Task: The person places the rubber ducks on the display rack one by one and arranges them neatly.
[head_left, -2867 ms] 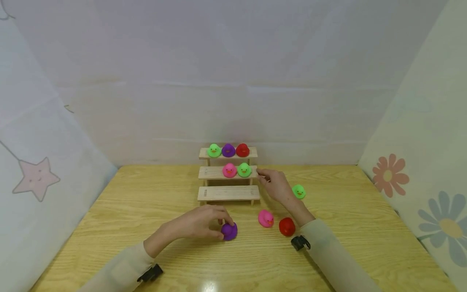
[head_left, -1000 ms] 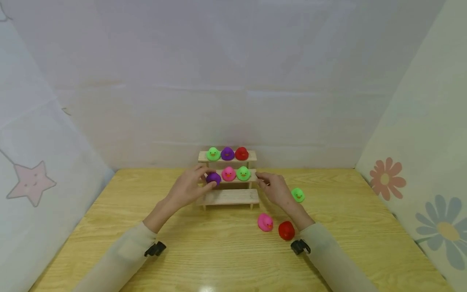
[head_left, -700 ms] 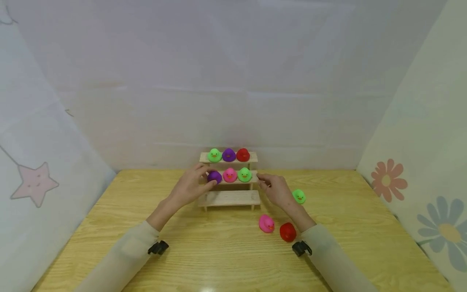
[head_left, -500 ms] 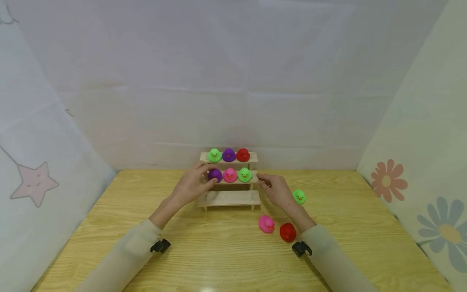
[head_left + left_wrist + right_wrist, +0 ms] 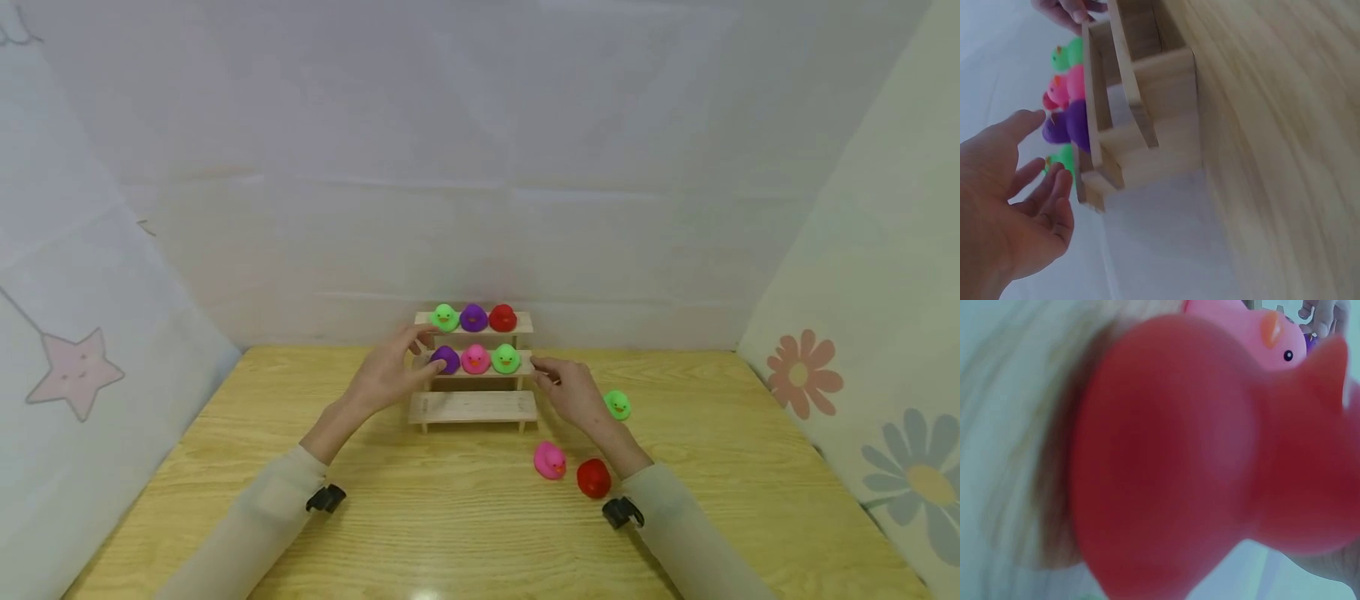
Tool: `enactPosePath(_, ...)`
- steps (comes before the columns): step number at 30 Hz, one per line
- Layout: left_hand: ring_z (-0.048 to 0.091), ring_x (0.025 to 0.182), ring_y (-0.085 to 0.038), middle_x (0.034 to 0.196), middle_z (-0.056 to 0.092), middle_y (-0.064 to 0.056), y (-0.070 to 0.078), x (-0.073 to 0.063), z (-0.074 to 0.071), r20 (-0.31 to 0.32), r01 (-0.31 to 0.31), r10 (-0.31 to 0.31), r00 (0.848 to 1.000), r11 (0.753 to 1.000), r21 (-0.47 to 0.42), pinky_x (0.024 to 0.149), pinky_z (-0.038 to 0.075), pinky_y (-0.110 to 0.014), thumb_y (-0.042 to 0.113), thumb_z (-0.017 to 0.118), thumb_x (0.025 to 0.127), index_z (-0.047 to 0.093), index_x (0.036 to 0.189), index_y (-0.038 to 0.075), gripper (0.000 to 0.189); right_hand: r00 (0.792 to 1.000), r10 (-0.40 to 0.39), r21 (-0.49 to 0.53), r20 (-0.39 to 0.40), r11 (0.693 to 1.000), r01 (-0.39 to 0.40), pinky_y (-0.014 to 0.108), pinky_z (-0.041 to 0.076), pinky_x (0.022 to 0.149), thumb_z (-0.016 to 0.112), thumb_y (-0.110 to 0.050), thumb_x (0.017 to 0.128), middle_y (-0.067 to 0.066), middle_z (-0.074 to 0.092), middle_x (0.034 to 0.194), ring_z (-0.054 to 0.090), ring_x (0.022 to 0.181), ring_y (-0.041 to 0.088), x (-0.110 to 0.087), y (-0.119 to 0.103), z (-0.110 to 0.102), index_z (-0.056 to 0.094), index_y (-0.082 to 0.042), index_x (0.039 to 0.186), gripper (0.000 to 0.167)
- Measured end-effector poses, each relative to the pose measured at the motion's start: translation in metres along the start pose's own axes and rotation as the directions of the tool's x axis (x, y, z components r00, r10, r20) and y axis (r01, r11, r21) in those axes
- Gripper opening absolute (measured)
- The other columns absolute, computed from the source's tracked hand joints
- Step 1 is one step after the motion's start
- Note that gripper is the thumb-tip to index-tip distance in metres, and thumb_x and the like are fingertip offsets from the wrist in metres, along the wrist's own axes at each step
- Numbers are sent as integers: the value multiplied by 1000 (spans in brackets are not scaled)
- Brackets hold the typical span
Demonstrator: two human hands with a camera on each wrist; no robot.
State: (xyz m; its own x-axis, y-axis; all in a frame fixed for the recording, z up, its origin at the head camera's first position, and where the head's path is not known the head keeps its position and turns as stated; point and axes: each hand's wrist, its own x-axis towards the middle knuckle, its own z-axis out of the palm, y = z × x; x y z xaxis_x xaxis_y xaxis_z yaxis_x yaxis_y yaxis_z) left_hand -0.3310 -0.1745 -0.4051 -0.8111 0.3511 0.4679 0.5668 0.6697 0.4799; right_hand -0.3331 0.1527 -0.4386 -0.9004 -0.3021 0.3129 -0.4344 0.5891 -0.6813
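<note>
A small three-tier wooden display shelf (image 5: pixel 472 407) stands on the table. On its middle board sit a purple rubber duck (image 5: pixel 446 360), a pink duck (image 5: pixel 476 360) and a green duck (image 5: pixel 506 359). My left hand (image 5: pixel 386 372) is beside the purple duck, fingers spread; the left wrist view shows a gap between this hand (image 5: pixel 1016 200) and the purple duck (image 5: pixel 1067 127). With curled fingers, my right hand (image 5: pixel 572 393) pinches the right end of the middle board. A red duck (image 5: pixel 1172 456) fills most of the right wrist view and hides that hand's fingers.
The top board carries a green duck (image 5: pixel 444 317), a purple duck (image 5: pixel 473 317) and a red duck (image 5: pixel 502 317). On the table at the right lie a pink duck (image 5: pixel 551 460), a red duck (image 5: pixel 594 478) and a green duck (image 5: pixel 618 405). Cloth walls surround the table.
My left hand lifted the purple duck from the table, set it at the left of the middle board, and let go, its fingers opening. My right hand stayed at the board's end.
</note>
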Motion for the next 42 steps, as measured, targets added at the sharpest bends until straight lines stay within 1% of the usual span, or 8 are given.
enactPosePath(5, 51, 119, -34, 135, 50, -11, -23, 0, -2, -84, -24, 30, 996, 998, 61, 97, 42, -56, 34, 85, 85, 54, 144, 10, 71, 1000, -21, 1, -7, 1000, 21, 36, 58, 72, 63, -15, 103, 15, 69, 123, 68, 97, 27, 1, 0, 0, 64, -1, 136, 36)
enactPosePath(10, 31, 140, -42, 158, 28, -20, -40, -2, 2, -13, 26, -25, 1000, 999, 48, 105, 22, -73, 40, 87, 81, 38, 156, 13, 94, 999, -30, -14, 17, 999, 30, 38, 59, 76, 64, -14, 102, 16, 68, 124, 68, 98, 28, 1, 2, -1, 63, 1, 137, 38)
enactPosePath(14, 20, 147, -43, 164, 15, -19, -43, -4, 5, 74, 81, -79, 994, 996, -22, 107, 22, -74, 38, 87, 82, 28, 162, 16, 101, 997, -50, -52, 56, 997, 53, 41, 58, 81, 66, -14, 102, 17, 69, 122, 69, 98, 28, -1, 1, -7, 62, 2, 137, 39)
enactPosePath(20, 32, 141, -38, 162, 22, -12, -38, 2, 12, 109, 118, -103, 989, 983, -144, 105, 35, -67, 33, 85, 85, 24, 162, 20, 100, 993, -51, -97, 102, 993, 61, 44, 57, 81, 66, -16, 102, 13, 71, 116, 68, 96, 28, -9, -6, -34, 63, 3, 135, 39)
enactPosePath(25, 37, 138, -39, 159, 29, -10, -33, 10, 28, 153, 152, -112, 982, 948, -279, 106, 37, -61, 32, 83, 88, 20, 163, 24, 97, 994, -41, -100, 103, 994, 51, 43, 57, 80, 65, -18, 102, 9, 72, 116, 67, 97, 26, -20, -7, -56, 64, 1, 133, 37)
enactPosePath(32, 31, 142, -45, 161, 25, -17, -32, 12, 52, 231, 213, -116, 966, 866, -453, 112, 32, -58, 35, 76, 94, 9, 163, 37, 96, 990, -95, -102, 100, 989, 106, 39, 57, 79, 67, -16, 101, 6, 73, 111, 68, 93, 21, -34, -3, -71, 70, 0, 125, 29)
enactPosePath(38, 27, 146, -41, 160, 27, -13, -23, 18, 66, 228, 218, -115, 967, 839, -498, 115, 29, -53, 33, 74, 96, 5, 163, 38, 96, 984, -130, -130, 126, 981, 146, 34, 57, 77, 69, -16, 100, 4, 73, 109, 67, 91, 16, -53, 5, -83, 72, -3, 122, 26)
enactPosePath(42, 23, 146, -45, 160, 25, -16, -20, 22, 72, 223, 208, -104, 969, 827, -522, 115, 27, -56, 32, 72, 97, 3, 163, 38, 95, 982, -145, -146, 120, 976, 162, 34, 56, 77, 70, -14, 99, 1, 73, 106, 67, 90, 14, -65, 12, -92, 72, -5, 120, 23)
